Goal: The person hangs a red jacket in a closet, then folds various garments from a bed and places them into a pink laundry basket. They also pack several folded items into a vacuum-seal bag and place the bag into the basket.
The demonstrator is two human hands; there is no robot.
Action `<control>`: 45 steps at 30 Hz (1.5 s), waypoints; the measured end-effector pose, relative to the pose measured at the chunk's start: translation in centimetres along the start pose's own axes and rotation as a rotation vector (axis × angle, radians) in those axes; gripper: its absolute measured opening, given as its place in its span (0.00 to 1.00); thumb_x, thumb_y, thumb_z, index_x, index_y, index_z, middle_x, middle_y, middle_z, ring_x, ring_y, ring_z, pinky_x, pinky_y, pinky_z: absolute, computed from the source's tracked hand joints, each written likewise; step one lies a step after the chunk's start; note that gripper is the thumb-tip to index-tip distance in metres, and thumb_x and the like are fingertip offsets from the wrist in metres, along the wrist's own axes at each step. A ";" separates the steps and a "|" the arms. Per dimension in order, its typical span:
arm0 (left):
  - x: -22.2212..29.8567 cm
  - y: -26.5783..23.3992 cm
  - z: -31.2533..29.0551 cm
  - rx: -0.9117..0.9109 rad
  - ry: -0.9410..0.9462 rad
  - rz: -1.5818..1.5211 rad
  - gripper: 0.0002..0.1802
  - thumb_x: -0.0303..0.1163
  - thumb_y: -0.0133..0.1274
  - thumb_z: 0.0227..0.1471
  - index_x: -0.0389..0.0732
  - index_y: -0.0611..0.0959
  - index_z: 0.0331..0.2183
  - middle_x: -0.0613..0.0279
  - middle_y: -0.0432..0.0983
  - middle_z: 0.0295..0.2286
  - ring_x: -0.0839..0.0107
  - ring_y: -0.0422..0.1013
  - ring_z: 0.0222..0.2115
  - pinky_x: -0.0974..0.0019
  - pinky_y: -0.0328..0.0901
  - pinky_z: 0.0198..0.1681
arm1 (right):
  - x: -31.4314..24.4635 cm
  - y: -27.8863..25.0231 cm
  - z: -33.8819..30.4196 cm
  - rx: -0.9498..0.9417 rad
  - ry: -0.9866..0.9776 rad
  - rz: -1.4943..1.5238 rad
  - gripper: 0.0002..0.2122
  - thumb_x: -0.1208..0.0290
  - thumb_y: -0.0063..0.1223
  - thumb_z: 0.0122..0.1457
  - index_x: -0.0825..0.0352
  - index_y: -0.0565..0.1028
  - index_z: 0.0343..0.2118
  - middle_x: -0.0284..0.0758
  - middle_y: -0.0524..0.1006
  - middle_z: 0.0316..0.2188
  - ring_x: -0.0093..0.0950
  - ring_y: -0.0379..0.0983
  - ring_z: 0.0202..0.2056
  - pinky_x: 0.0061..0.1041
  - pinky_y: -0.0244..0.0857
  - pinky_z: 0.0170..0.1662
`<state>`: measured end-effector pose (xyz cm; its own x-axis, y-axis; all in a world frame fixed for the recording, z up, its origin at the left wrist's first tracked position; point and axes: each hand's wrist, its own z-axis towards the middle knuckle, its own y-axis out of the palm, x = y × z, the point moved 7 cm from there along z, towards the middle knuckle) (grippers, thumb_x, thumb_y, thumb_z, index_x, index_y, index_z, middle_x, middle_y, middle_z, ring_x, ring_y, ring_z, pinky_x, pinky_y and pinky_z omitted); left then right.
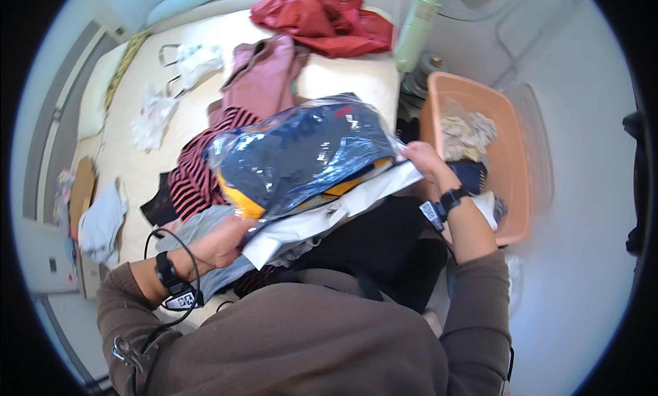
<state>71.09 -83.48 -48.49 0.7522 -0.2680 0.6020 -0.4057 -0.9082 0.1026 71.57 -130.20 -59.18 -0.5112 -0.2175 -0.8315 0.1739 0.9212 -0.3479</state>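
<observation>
Between my hands is a clear plastic bag [308,149] of folded dark blue and yellow clothing, its film shiny and creased. My left hand [223,244] is closed on its near left corner. At the far right corner, my right hand [426,161] grips the bag with its fingers partly hidden. A flat white piece [336,214], possibly a bag or sheet, lies along the bag's near edge, below it. Under and beside the bag are a pink-and-black striped garment [190,168] and a light grey-blue cloth [199,224]. Both wrists carry black straps with tags.
A pale bed [356,77] holds a dusty-pink garment [260,77], a red cloth heap [322,22], white plastic bags [152,120] and a light blue folded cloth [103,221]. On the right stands an orange-pink tub [510,170] with clothes inside. Behind it is a green fan stand [417,29].
</observation>
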 end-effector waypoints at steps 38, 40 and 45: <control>20.9 -13.5 8.2 0.835 0.988 1.111 0.14 0.33 0.58 0.54 0.36 0.82 0.41 0.53 0.79 0.32 0.62 0.76 0.33 0.62 0.70 0.39 | 2.8 5.9 -10.9 -0.178 0.367 0.785 0.11 0.60 0.57 0.63 0.64 0.75 0.37 0.25 0.75 0.25 0.12 0.64 0.18 0.13 0.51 0.17; 20.7 -6.9 5.4 0.701 1.372 1.056 0.12 0.26 0.59 0.51 0.39 0.83 0.40 0.54 0.78 0.32 0.59 0.74 0.34 0.61 0.68 0.41 | 1.6 7.0 -11.2 -0.191 0.295 0.862 0.12 0.60 0.57 0.63 0.64 0.74 0.39 0.24 0.74 0.25 0.11 0.63 0.18 0.11 0.48 0.16; 14.5 12.6 2.3 -0.206 1.636 1.190 0.15 0.26 0.64 0.45 0.43 0.85 0.39 0.62 0.77 0.38 0.61 0.71 0.43 0.58 0.63 0.47 | -1.0 9.6 -11.7 -0.173 0.168 1.098 0.10 0.61 0.56 0.64 0.62 0.73 0.39 0.24 0.74 0.25 0.12 0.62 0.18 0.12 0.48 0.17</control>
<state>78.08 -99.54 -40.27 -0.9076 0.0059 0.4199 -0.3748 -0.4623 -0.8036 63.88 -117.37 -56.59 -0.2619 0.7739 -0.5766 0.4870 0.6218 0.6133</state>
